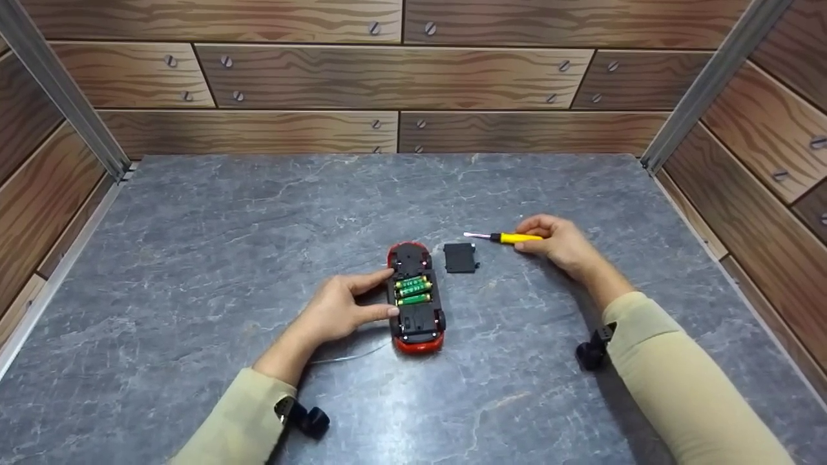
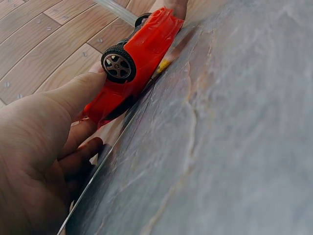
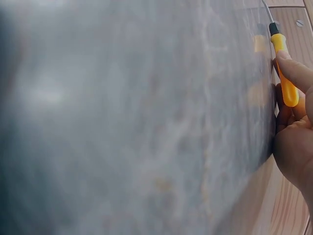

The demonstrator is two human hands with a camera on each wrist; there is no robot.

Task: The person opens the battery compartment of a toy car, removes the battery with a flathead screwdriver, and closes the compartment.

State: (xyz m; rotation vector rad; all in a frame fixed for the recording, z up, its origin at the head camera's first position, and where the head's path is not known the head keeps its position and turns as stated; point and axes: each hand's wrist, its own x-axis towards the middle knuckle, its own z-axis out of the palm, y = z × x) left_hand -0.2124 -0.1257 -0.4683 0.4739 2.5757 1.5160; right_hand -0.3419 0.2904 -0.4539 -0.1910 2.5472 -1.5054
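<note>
A red toy car (image 1: 418,345) lies upside down, its black underside up. Several green batteries (image 1: 413,290) sit in its uncovered battery compartment. My left hand (image 1: 339,307) holds the car along its left side, thumb near one end and index finger near the other. The left wrist view shows the red body (image 2: 142,54) and a black-tyred wheel beside the thumb. To the right of the car lies a black battery cover (image 1: 460,258). My right hand (image 1: 559,245) grips a screwdriver (image 1: 517,238) by its yellow handle, with the metal tip pointing left above the cover.
Everything lies on a grey marble-patterned table (image 1: 258,213). Wood-patterned walls (image 1: 400,77) with metal corner posts enclose it at the back and sides. A thin clear strand (image 1: 355,357) runs along the table left of the car. Small black cameras are strapped to both wrists.
</note>
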